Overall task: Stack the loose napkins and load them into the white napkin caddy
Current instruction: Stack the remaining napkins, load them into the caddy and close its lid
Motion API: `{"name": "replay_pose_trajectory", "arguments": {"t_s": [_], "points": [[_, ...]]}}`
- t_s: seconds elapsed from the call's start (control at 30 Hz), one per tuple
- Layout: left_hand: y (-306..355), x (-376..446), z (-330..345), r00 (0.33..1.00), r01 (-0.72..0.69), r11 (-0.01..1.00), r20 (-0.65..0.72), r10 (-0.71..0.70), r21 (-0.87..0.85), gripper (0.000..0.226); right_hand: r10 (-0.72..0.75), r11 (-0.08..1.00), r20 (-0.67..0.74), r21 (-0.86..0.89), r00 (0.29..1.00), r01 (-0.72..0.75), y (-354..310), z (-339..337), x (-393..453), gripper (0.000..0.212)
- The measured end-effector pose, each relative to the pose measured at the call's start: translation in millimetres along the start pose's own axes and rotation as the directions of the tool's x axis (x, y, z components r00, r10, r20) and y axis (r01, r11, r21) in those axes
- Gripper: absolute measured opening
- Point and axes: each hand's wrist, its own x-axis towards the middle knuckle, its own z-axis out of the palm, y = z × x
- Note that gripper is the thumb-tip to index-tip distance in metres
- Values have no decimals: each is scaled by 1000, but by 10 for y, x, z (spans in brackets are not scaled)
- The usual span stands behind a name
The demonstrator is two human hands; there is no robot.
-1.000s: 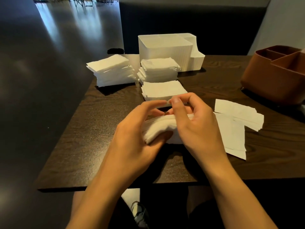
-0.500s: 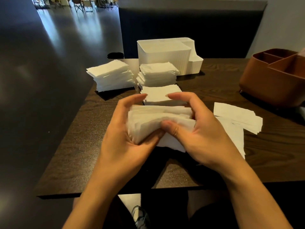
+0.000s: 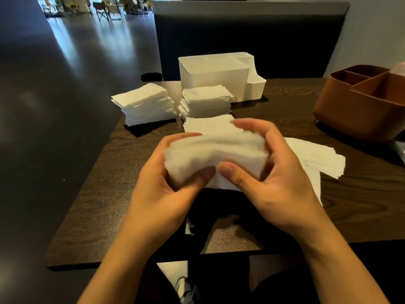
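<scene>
Caddy looks empty; three napkin stacks squared just before it, loose napkins farther off, both hands gripping a thick napkin bundle above the worktop.

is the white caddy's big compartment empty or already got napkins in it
Empty as far as the view shows: the inner walls of the white caddy show bare below the rim, no napkins reach it, and its floor is hidden.
</scene>
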Motion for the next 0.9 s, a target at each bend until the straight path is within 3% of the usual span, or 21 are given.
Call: {"name": "replay_pose_trajectory", "arguments": {"t_s": [0.03, 0.1, 0.17, 0.27, 0.37, 0.5, 0.57, 0.67, 0.77, 0.9], "points": [[48, 15, 14, 997, 79, 981, 18, -77, -176, 46, 21, 996, 30, 88, 999, -24, -13, -19, -6, 62], [120, 48, 45, 944, 331, 804, 178, -279, -494, 39, 104, 977, 114, 175, 988, -123, 5, -62, -16, 64], [134, 94, 62, 870, 491, 651, 296, -394, -578, 35, 160, 977, 173, 109, 972, -181, 33, -107, -21, 58], [105, 185, 107, 798, 586, 496, 351, -490, -641, 39, 172, 984, 123, 18, 977, -176, 44, -121, -6, 41], [126, 251, 131, 769, 627, 516, 358, -530, -584, 34, 149, 988, 38, 23, 988, -150, 37, -127, 25, 28], [137, 296, 116, 758, 634, 644, 509, -408, -428, 28, 95, 995, 7, -17, 995, -95, -12, -197, 86, 25], [107, 324, 110, 743, 632, 670, 551, -380, -390, 36, 103, 990, 26, -97, 994, -100, -51, -237, 130, 27], [154, 343, 173, 730, 659, 594, 581, -360, -461, 38, 128, 975, 26, -188, 991, -121, -70, -299, 167, 32], [180, 328, 240, 711, 702, 399, 544, -445, -590, 41, 198, 955, -32, -221, 980, -200, -56, -335, 152, 37], [128, 308, 305, 724, 665, 279, 507, -469, -692, 37, 251, 916, 80, -342, 965, -210, -61, -321, 86, 40]]}}
